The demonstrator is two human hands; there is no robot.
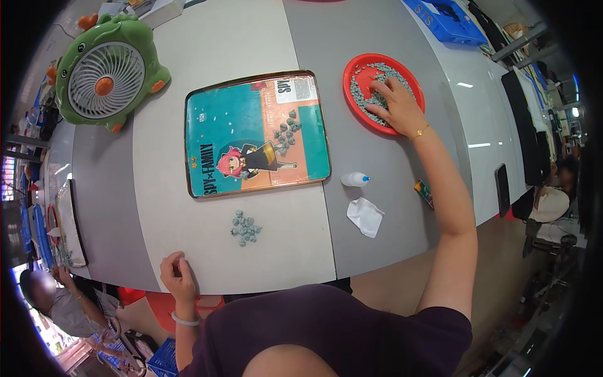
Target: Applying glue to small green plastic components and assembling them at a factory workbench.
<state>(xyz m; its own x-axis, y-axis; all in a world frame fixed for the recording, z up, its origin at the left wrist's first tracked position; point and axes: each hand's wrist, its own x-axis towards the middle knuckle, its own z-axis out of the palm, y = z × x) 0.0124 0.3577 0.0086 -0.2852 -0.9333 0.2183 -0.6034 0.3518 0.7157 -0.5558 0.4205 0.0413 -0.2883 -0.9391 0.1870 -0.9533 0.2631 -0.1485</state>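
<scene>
Gap between tray (213,113) and plate (347,85) — bottle (353,180) nearby

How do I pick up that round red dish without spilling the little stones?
I'd hold the dish by opposite sides of its raised rim, coming from outside, one hand left, one right. It's wide and round, and the loose gray-green stones inside might slide if it tips. The right hand is over it, so move that away first.

Right grip (402,108) hides some grey pieces (384,66); top-edge red object (319,0), possibly dish, cut off.
</scene>
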